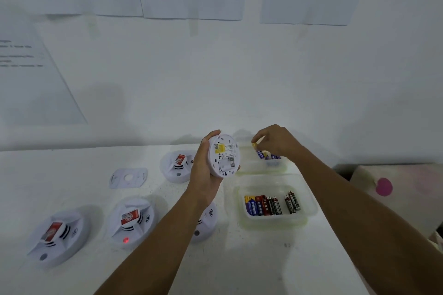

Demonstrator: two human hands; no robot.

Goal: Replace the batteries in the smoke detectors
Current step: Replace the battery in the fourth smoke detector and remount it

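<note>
Cradling smoke detector [224, 155] in left hand [203, 171], fingers curled round rim, back turned up so the bay shows. Right hand [278, 141] pinches battery [258, 151] above far tray [275, 169]; old or fresh, cannot tell.

The left forearm [155, 235] and right forearm [347, 199] extend forward, bare. The left hand [203, 170] is raised with palm turned inward, fingers and thumb curled round the rim of a round white plastic smoke detector [224, 155] held on edge. The right hand [275, 141] reaches further forward, knuckles up, pinching a small blue-and-yellow cylindrical battery [258, 150].
</note>
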